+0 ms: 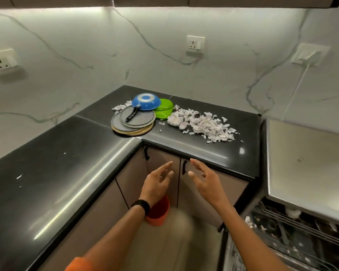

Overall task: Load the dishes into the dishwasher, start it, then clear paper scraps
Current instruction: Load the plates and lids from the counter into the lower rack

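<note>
Black stone desk (67,153) is carrying all the dishes, and nothing on it is being touched. The left hand (157,184) and right hand (205,182) are hovering side by side in front of the cabinet doors, below the desk's front edge. Their palms are facing each other, and the fingers (167,165) are lying loosely spread, holding nothing.

Risks, as I am judging them: the blue pan (146,101) is sitting upside down with its handle lying across the grey plates (125,126). Lifting the stack as one is likely to be tipping the pan off, perhaps into the green bowl (163,109) just beside it. The scraps (202,122) are lying in a loose heap at the bowl's 3 o'clock, with a few more showing behind the plates. Dragging dishes sideways towards the dishwasher (301,231) is risking sweeping paper off the edge or into the rack. Some white bits seem to be lying in the rack, though I cannot tell what they are.

From the fingers, the plates are lying at 11 o'clock, well apart, up on the desk. The pan and bowl are sitting beyond at 12, and the scraps at 1. The dishwasher is standing open at 4 o'clock, and an orange bin (159,214) is sitting on the floor at 6, partly hidden by the left wrist.
</note>
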